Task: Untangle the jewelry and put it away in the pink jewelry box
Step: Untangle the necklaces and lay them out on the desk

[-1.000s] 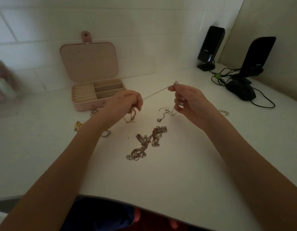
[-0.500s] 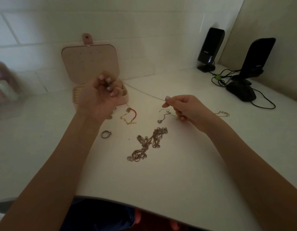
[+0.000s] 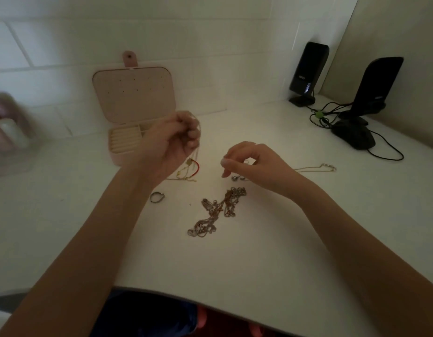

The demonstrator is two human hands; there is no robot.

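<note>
The pink jewelry box (image 3: 118, 159) stands open at the back left, lid up against the wall. My left hand (image 3: 173, 139) is curled in front of it and grips a thin pale chain (image 3: 198, 154) that dangles down toward a red cord bracelet (image 3: 196, 167). My right hand (image 3: 254, 162) hovers to the right with fingers loosely curled; no chain shows in it. Just below its fingertips lies a small pendant (image 3: 235, 178). A tangled heap of chains (image 3: 218, 210) lies on the table in front of both hands. A ring (image 3: 157, 197) sits under my left wrist.
A gold chain (image 3: 317, 167) lies past my right wrist. Two black speakers (image 3: 307, 69) (image 3: 378, 83), a black mouse (image 3: 354, 137) and cables fill the back right corner. Blurred bottles (image 3: 6, 132) stand at the far left. The white table edge (image 3: 210, 296) is near me.
The chain stretched between both hands is now gathered at my left hand. My right hand no longer pulls it taut and has dropped lower, toward the pendant.
</note>
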